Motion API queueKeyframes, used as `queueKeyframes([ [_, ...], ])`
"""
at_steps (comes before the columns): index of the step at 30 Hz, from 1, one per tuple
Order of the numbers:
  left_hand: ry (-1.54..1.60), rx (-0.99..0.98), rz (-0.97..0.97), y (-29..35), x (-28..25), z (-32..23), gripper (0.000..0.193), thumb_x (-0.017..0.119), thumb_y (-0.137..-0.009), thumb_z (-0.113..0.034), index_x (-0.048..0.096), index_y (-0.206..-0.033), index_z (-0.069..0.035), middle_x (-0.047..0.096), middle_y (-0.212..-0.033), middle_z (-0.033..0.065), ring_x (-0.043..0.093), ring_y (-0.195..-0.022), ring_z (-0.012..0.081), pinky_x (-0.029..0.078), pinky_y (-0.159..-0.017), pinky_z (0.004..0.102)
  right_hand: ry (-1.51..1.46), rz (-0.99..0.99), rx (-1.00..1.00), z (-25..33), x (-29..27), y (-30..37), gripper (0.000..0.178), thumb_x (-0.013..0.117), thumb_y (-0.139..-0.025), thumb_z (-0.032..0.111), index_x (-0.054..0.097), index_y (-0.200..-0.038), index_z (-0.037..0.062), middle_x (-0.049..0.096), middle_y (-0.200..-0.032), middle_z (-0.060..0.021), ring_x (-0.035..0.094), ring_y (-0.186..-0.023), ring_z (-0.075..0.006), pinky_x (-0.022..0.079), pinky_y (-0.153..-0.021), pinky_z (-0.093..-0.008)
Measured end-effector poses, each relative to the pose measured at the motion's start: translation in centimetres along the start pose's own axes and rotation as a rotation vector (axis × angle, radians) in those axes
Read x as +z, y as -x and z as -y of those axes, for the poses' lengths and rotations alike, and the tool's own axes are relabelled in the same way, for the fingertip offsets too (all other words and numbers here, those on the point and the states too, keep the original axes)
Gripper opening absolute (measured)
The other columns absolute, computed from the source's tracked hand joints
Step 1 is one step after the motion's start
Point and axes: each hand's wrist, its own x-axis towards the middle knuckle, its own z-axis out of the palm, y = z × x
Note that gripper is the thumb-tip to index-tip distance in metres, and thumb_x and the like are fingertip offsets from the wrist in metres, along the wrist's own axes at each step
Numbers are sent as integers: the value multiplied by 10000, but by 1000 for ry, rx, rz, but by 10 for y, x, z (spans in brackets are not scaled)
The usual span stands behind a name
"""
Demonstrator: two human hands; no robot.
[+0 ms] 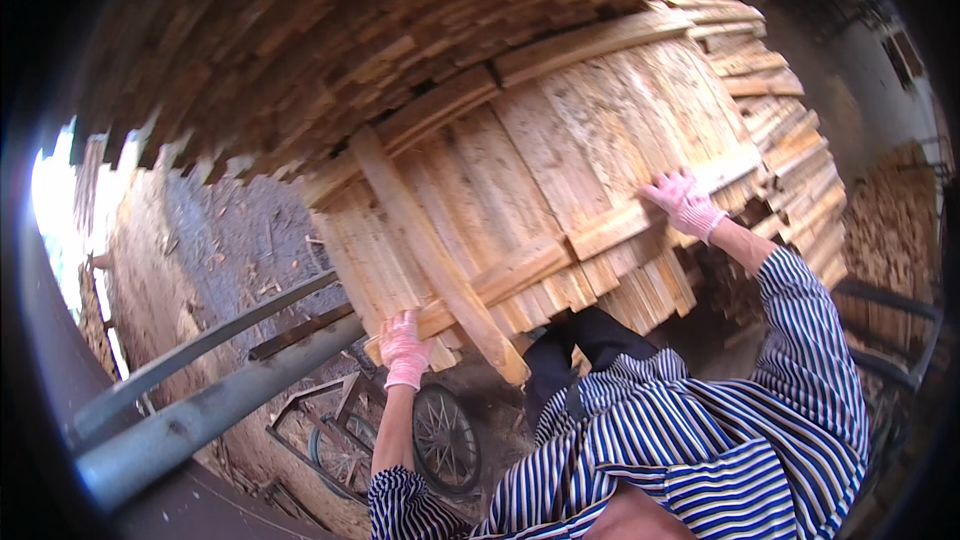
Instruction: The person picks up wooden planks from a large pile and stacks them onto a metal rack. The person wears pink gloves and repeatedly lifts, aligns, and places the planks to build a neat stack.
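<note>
- Plainly, the crosswise slat (430,250) is my landmark: it lies slantwise over the board layer (620,130), which spreads out beneath it and on both sides.
- My left hand (405,352), in a pink glove, is just left of the slat's near end, at the edge of the boards. Its fingers look pressed together over the wood; I can't tell whether the thumb pinches from below.
- My right hand (685,205), gloved too, is well to the right of the slat, over the near batten (610,225). Its fingers look slightly spread; how firmly they grip, I can't tell.
- With my hands this far apart, I'd judge it best to load both evenly, so that the boards don't twist.
- I'd watch the slat itself: its near end juts past the boards toward my legs and could snag my trousers.
- I'd take care not to let my fingertips get trapped between batten and boards.
- Left of the slat, the thick metal pipe (200,430) comes close to my left hand, so I'd leave my knuckles some room there.
</note>
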Motion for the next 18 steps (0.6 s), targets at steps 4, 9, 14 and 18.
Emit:
queueKeyframes([
  [4,751,125,233,-24,-44,33,717,824,-773,-320,535,-1379,-71,643,-1256,149,604,-1197,273,459,-1060,388,-240,189,-50,22,-65,-28,942,843,-716,459,385,-1508,233,496,-1412,-178,486,-1320,-369,401,-1082,-526],
  [9,553,-158,-291,-121,-73,124,835,895,-670,-292,515,-1394,-126,639,-1284,185,615,-1170,368,497,-989,420,-314,-190,84,11,-110,-156,798,743,-836,317,352,-1517,180,393,-1503,-202,477,-1313,-390,438,-1064,-534],
  [14,214,-171,-437,-225,-107,160,1099,895,-576,-241,350,-1524,-127,406,-1528,212,329,-1434,384,311,-1180,412,103,-318,133,-69,-108,-263,562,531,-880,103,488,-1440,141,497,-1434,-164,500,-1305,-363,406,-1065,-513],
  [18,337,-24,-215,-285,-124,164,1059,882,-571,-169,383,-1503,-102,477,-1463,226,466,-1338,387,410,-1111,396,299,-353,109,-109,-82,-288,516,548,-887,171,531,-1403,170,546,-1385,-141,532,-1290,-337,408,-1067,-553],
])
